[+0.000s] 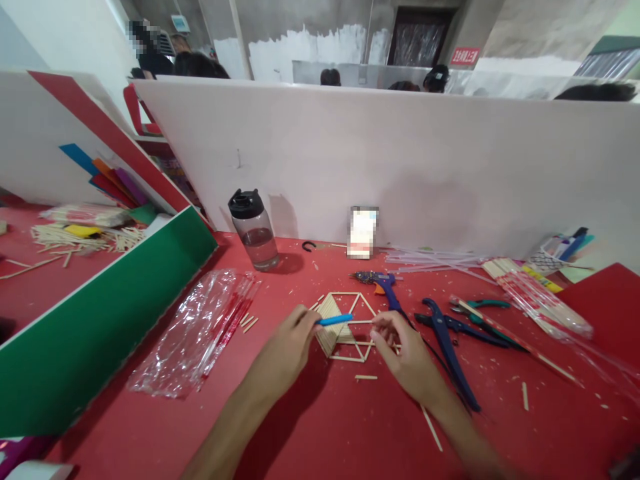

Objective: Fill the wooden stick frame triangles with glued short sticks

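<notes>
In the middle of the red table lies a six-sided frame of thin wooden sticks (345, 359), its left part covered with sticks laid side by side. My left hand (299, 331) is closed on a slim blue pen-like stick (336, 321), which points right across the frame. At the frame's right side my right hand (400, 340) has its fingers curled together by a stick end; whatever they pinch is hidden. Behind it rests a blue glue gun (386, 281). A loose short stick (366, 378) lies in front of the frame.
Blue cutters (447, 353) and green-handled pliers (483, 312) lie right, near bagged sticks (540, 297). A water bottle (254, 230) and a lit phone (362, 232) stand by the white partition (320, 153). Left are plastic wrapping (193, 333) and a green board (115, 320).
</notes>
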### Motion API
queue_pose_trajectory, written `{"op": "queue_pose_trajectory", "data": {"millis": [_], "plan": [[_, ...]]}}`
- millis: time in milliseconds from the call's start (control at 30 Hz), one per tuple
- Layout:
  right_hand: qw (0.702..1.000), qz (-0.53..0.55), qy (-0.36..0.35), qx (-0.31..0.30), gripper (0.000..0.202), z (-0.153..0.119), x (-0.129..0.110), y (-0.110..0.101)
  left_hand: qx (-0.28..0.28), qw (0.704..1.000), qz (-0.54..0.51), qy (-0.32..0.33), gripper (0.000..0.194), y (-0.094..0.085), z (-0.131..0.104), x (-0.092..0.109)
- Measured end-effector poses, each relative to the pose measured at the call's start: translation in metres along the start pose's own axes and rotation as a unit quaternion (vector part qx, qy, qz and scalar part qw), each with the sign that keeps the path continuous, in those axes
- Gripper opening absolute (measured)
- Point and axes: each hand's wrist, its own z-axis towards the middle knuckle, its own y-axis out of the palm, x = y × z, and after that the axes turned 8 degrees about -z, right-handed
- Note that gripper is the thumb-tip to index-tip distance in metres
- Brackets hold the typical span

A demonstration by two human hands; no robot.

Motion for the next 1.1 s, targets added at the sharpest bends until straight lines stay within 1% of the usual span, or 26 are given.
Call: {"op": "queue_pose_trajectory", "data": {"millis": [100,233,400,467,533,567,600,633,667,700,733,767,833,900,1000,1067,1100], "plan": [[0.994,-0.095,-0.044,-0.028,0.005,0.004,0.008,0.0,0.027,0.994,0.091,-0.063,0.029,-0.012,0.004,-0.009],[0.973,-0.197,-0.096,-0.073,0.004,0.005,0.013,0.007,0.047,0.974,0.184,-0.126,0.027,-0.016,0.008,-0.018],[0.96,-0.243,-0.114,-0.076,0.008,0.005,0.017,0.012,0.03,0.955,0.254,-0.148,0.021,-0.016,0.007,-0.027],[0.958,-0.251,-0.117,-0.076,0.008,0.006,0.018,0.012,0.013,0.946,0.281,-0.16,0.021,-0.017,0.007,-0.029],[0.956,-0.256,-0.12,-0.078,0.009,0.006,0.018,0.011,0.015,0.941,0.297,-0.158,0.02,-0.016,0.007,-0.027],[0.955,-0.258,-0.123,-0.079,0.01,0.006,0.018,0.011,0.026,0.946,0.291,-0.141,0.021,-0.014,0.007,-0.025],[0.954,-0.261,-0.126,-0.08,0.011,0.006,0.017,0.011,0.036,0.957,0.267,-0.109,0.021,-0.011,0.007,-0.023],[0.953,-0.262,-0.128,-0.081,0.011,0.006,0.017,0.011,0.042,0.971,0.227,-0.066,0.022,-0.007,0.007,-0.02],[0.952,-0.263,-0.129,-0.085,0.011,0.006,0.016,0.01,0.032,0.985,0.169,-0.007,0.025,-0.001,0.007,-0.017],[0.952,-0.261,-0.129,-0.089,0.011,0.006,0.015,0.009,0.003,0.994,0.102,0.048,0.027,0.005,0.006,-0.013],[0.953,-0.258,-0.128,-0.092,0.012,0.006,0.015,0.009,-0.032,0.994,0.054,0.088,0.026,0.012,0.005,-0.011],[0.954,-0.255,-0.127,-0.094,0.012,0.006,0.014,0.008,-0.054,0.992,0.026,0.11,0.024,0.019,0.005,-0.009],[0.956,-0.248,-0.126,-0.09,0.014,0.007,0.013,0.005,-0.07,0.991,-0.003,0.114,0.019,0.029,0.003,-0.006],[0.956,-0.247,-0.134,-0.082,0.016,0.007,0.012,0.001,-0.07,0.992,-0.026,0.104,0.017,0.033,0.002,-0.005],[0.95,-0.251,-0.165,-0.087,0.017,0.008,0.006,-0.008,-0.062,0.991,-0.084,0.083,0.019,0.028,0.002,0.0],[0.944,-0.254,-0.184,-0.097,0.016,0.008,0.001,-0.015,-0.058,0.986,-0.147,0.061,0.021,0.023,0.002,0.007],[0.942,-0.256,-0.193,-0.103,0.015,0.009,-0.003,-0.018,-0.064,0.98,-0.184,0.048,0.02,0.02,0.002,0.01]]}}
